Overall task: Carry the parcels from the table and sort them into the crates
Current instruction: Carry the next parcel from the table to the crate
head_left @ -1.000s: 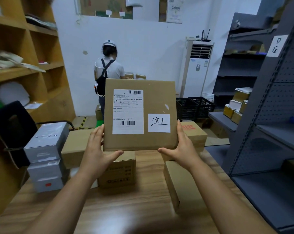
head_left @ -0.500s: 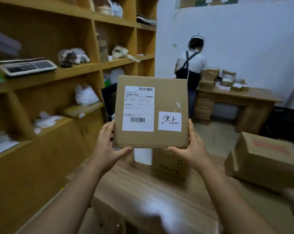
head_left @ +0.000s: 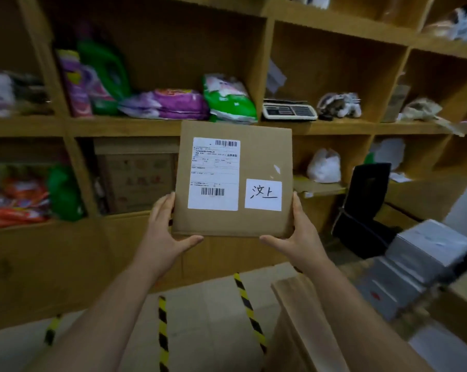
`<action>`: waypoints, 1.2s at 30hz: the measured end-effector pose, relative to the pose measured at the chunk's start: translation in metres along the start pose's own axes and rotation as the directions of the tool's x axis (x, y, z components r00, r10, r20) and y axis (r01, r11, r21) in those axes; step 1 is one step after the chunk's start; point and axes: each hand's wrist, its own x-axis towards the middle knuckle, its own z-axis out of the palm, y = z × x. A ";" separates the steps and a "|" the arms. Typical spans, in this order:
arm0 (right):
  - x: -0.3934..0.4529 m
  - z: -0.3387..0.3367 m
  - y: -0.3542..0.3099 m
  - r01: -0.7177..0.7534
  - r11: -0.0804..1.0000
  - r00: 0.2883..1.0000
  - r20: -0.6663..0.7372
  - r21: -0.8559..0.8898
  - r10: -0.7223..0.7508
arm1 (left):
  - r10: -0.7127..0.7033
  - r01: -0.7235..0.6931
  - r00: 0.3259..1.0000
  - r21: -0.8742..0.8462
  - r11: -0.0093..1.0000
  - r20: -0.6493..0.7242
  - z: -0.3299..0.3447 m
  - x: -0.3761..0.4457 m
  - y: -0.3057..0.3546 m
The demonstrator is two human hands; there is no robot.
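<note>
This is a parcel depot or small stockroom. A tall wooden shelving unit (head_left: 264, 127) fills the wall, its cubbies stuffed with bagged goods: purple packs (head_left: 168, 103), a green-and-white pack (head_left: 227, 98), a green detergent bottle (head_left: 106, 73). A weighing scale (head_left: 288, 111) sits on one shelf. A flat cardboard parcel (head_left: 254, 218) carries a barcoded shipping label (head_left: 213, 173). Yellow-black hazard tape (head_left: 162, 328) marks the floor, and grey boxes (head_left: 415, 259) are stacked at the right.

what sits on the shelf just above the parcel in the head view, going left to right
pink detergent bottle → green detergent bottle → purple refill pouch → green and white pouch → weighing scale → grey and white soft toy. The parcel is held below them by the left hand and right hand.
</note>
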 end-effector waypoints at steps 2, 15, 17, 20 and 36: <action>0.032 0.040 -0.017 0.058 0.998 0.996 0.070 0.032 -0.060 | -0.015 0.018 0.997 0.041 0.999 -0.074 -0.030 0.010 -0.029; 0.122 0.311 -0.141 0.286 0.908 0.734 0.538 0.307 -0.414 | -0.273 0.468 0.783 0.242 0.850 -0.559 -0.209 -0.053 -0.151; 0.123 0.352 -0.164 0.316 0.875 0.650 0.589 0.366 -0.481 | -0.287 0.545 0.711 0.245 0.802 -0.641 -0.231 -0.073 -0.154; 0.122 0.402 -0.200 0.350 0.796 0.490 0.628 0.493 -0.605 | -0.289 0.630 0.611 0.233 0.741 -0.737 -0.259 -0.099 -0.148; 0.011 0.547 -0.311 0.207 0.569 -0.181 0.603 0.796 -0.777 | -0.139 0.850 0.055 -0.027 0.526 -0.989 -0.261 -0.227 -0.103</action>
